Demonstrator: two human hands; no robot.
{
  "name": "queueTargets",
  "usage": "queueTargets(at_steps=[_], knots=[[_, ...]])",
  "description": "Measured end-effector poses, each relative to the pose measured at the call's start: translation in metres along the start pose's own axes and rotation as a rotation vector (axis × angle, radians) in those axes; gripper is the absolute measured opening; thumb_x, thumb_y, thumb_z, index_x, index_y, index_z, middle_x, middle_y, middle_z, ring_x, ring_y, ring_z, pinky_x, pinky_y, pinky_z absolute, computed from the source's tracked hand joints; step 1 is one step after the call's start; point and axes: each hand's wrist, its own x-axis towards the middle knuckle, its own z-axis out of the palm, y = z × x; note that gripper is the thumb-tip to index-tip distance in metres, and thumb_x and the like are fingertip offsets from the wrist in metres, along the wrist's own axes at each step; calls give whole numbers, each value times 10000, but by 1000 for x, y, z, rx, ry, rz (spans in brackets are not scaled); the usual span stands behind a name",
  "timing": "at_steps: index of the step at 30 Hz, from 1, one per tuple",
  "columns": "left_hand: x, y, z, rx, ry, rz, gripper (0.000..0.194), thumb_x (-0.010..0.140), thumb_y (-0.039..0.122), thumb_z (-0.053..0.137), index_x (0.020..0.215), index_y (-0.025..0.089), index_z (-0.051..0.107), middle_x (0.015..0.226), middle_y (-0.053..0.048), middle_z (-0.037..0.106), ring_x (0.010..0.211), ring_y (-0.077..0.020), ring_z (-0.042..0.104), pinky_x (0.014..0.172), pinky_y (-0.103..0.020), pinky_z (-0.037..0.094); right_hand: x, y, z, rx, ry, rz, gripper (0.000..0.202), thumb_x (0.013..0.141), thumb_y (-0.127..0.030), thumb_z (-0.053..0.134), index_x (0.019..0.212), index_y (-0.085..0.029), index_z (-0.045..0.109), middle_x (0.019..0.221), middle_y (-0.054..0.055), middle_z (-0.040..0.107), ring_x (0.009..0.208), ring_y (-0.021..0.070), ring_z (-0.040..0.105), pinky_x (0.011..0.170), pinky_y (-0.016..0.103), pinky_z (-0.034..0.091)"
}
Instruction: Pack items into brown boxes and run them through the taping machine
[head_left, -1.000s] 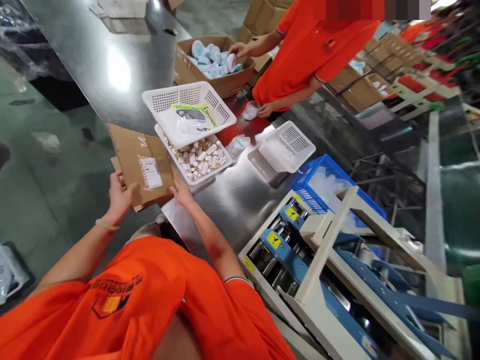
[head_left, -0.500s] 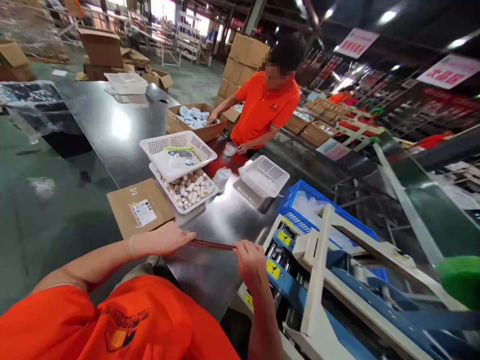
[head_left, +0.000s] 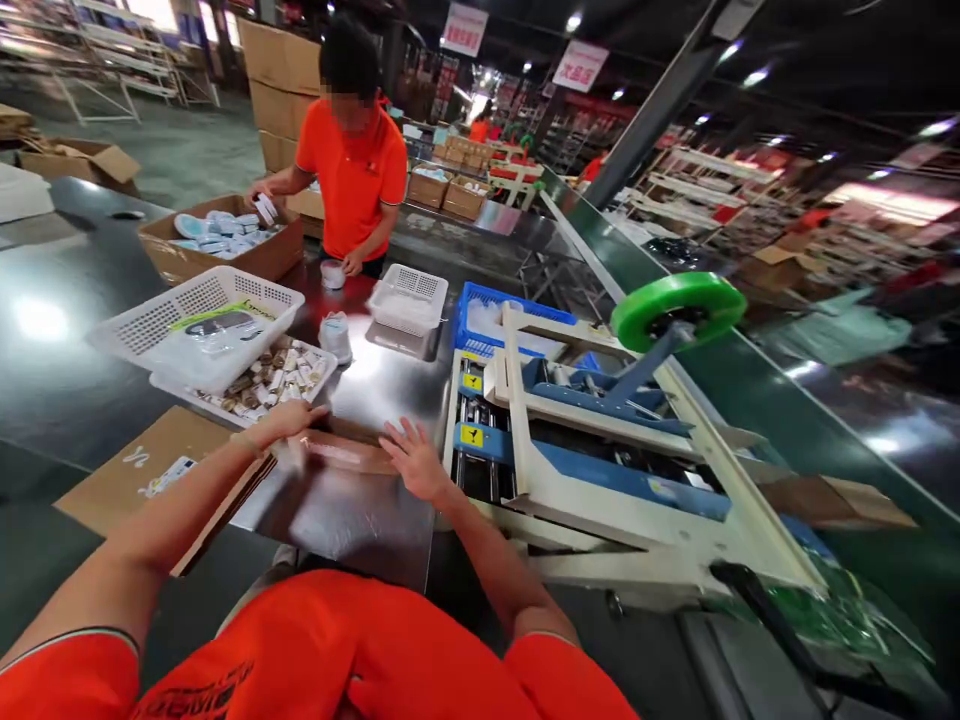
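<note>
Holding one end of a cardboard carton (head_left: 349,456) in my left grip (head_left: 287,419), I splay my right hand (head_left: 418,462) wide at the other.

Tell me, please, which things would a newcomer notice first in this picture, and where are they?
Probably the bright green ring would draw the eye first, mounted on the blue and cream machine at the right. Next might come the co-worker in the orange shirt, behind the metal table. In front, a brown, blurred piece shows between the left hand and the spread right hand.
</note>
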Motion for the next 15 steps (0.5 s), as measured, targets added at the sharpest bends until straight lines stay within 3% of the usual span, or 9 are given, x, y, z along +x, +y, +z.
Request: queueTargets(at_steps=[3, 6, 10, 12, 15], knots=[[24, 43, 0, 240, -42, 83, 519, 1121, 516, 478, 873, 169, 772, 956, -219, 790, 1127, -408, 778, 997, -447, 562, -13, -20, 8, 78, -111, -179, 411, 969, -70, 574, 1258, -226, 822, 1457, 102, 778, 1560, 286, 572, 1354, 580, 360], [46, 85, 7, 311, -19, 180, 488, 1147, 492, 458, 1085, 138, 787, 1147, -256, 793, 1212, -411, 757, 1036, -461, 553, -7, -31, 3, 149, -227, -275, 424, 887, -24, 589, 1195, -215, 809, 1248, 70, 845, 1362, 241, 709, 1336, 502, 381], [71, 113, 20, 327, -9, 216, 327, 1113, 267, 521, 1275, 84, 737, 1237, -280, 763, 1228, -384, 747, 1055, -455, 540, 16, -26, -20, 6, -246, 43, 397, 918, -12, 556, 1199, -176, 784, 1143, 107, 836, 1114, 253, 768, 1128, 411, 510], [76, 113, 28, 321, -10, 221, 318, 1089, 184, 492, 1249, 67, 741, 1208, -292, 754, 1207, -391, 745, 1047, -476, 538, 23, -25, -25, -37, -207, 236, 348, 1004, -59, 526, 1222, -174, 773, 1139, 123, 831, 1079, 262, 775, 1025, 367, 537], [75, 109, 44, 291, -9, 273, 346, 1069, 163, 454, 1219, 46, 743, 1225, -333, 723, 1274, -437, 696, 1076, -534, 514, 38, -31, -16, -11, -170, 450, 323, 1128, -195, 477, 1290, -189, 757, 1134, 131, 847, 1068, 281, 805, 941, 351, 567]])
